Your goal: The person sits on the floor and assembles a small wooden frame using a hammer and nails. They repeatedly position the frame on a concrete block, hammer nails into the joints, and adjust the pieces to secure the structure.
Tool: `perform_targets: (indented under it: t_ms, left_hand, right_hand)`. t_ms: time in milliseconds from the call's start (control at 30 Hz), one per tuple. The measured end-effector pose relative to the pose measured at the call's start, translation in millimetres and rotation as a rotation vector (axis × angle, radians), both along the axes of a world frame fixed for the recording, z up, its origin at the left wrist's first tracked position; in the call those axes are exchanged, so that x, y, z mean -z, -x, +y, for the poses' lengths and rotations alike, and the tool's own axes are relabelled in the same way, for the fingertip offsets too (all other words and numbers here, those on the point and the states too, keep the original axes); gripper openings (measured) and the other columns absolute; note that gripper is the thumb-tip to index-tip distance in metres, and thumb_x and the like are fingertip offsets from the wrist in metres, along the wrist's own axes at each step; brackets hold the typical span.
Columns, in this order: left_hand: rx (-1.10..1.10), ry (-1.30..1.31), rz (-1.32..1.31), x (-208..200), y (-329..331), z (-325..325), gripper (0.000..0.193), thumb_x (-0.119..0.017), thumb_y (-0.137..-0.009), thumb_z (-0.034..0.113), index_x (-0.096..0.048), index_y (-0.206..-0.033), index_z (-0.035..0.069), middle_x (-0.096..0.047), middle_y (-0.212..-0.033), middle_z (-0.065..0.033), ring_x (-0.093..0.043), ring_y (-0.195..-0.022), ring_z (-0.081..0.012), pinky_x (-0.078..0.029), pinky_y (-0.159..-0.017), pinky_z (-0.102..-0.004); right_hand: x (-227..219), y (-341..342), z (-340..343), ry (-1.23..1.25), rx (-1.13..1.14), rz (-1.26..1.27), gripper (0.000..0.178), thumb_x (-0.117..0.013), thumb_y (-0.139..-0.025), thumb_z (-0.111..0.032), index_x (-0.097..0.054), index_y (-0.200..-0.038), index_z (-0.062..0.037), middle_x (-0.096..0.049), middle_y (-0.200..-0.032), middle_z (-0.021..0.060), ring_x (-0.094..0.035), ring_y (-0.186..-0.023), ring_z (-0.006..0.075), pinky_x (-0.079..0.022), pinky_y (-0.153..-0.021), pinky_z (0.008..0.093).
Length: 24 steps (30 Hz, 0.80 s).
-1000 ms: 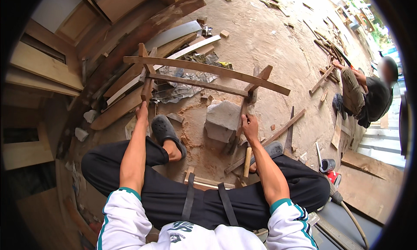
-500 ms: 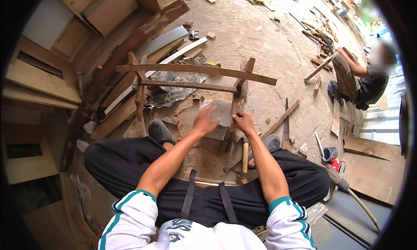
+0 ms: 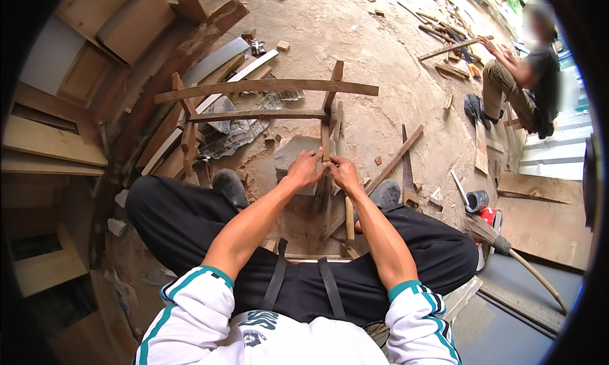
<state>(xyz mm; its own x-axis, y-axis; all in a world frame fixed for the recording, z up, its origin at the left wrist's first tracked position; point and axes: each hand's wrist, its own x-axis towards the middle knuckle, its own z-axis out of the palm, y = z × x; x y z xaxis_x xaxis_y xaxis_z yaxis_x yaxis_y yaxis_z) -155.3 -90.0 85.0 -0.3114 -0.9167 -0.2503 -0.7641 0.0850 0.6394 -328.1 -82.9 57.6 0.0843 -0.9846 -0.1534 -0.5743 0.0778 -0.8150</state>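
A wooden frame [image 3: 266, 86] of long rails and crossed legs stands in front of me, one leg end reaching between my knees. My left hand [image 3: 307, 170] is closed around the near part of that leg from its left side. Across from it, my right hand [image 3: 344, 174] pinches at the same spot, its fingertips almost meeting the left ones; anything small between them is hidden. A grey stone block [image 3: 290, 154] lies beneath the left hand. Beside my right forearm is an upright wooden tool handle [image 3: 349, 219], whose head I cannot make out.
A long board [image 3: 396, 168] and a dark saw-like blade [image 3: 406, 159] lie right of the frame. Further right are an open can [image 3: 477, 200] and a broom [image 3: 491, 235]. Planks [image 3: 235, 76] are piled left. Another person [image 3: 520, 79] sits at the far right holding a stick.
My left hand has come from open above the stone block to the frame's leg, beside my right hand. The view has shifted slightly. The other person's stick has swung up.
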Motion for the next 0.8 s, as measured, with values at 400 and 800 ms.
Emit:
perform_targets:
  t_ms: [400,800]
  left_hand:
    - [-0.521,-0.167,0.163,-8.9,21.2,-17.9,0.045,-0.077,-0.077,0.043,-0.069,-0.091,0.001,-0.071,-0.096,-0.0166,-0.068,-0.093,-0.0283,-0.052,-0.082,-0.037]
    - [-0.404,-0.25,0.384,26.8,9.5,-27.6,0.044,-0.077,-0.081,0.03,-0.066,-0.11,-0.001,-0.072,-0.097,-0.0132,-0.069,-0.088,-0.0194,-0.053,-0.079,-0.0323]
  right_hand:
    - [-0.9,-3.6,22.2,0.032,-0.013,-0.032,0.024,-0.063,-0.085,-0.014,-0.07,-0.106,-0.0032,-0.069,-0.093,0.0213,-0.069,-0.087,0.0332,-0.051,-0.076,0.0366]
    - [-89.6,1.4,-63.1,0.789,0.244,0.356,0.029,-0.066,-0.081,-0.02,-0.059,-0.108,-0.0118,-0.056,-0.113,0.0111,-0.052,-0.109,0.0297,-0.038,-0.091,0.0443]
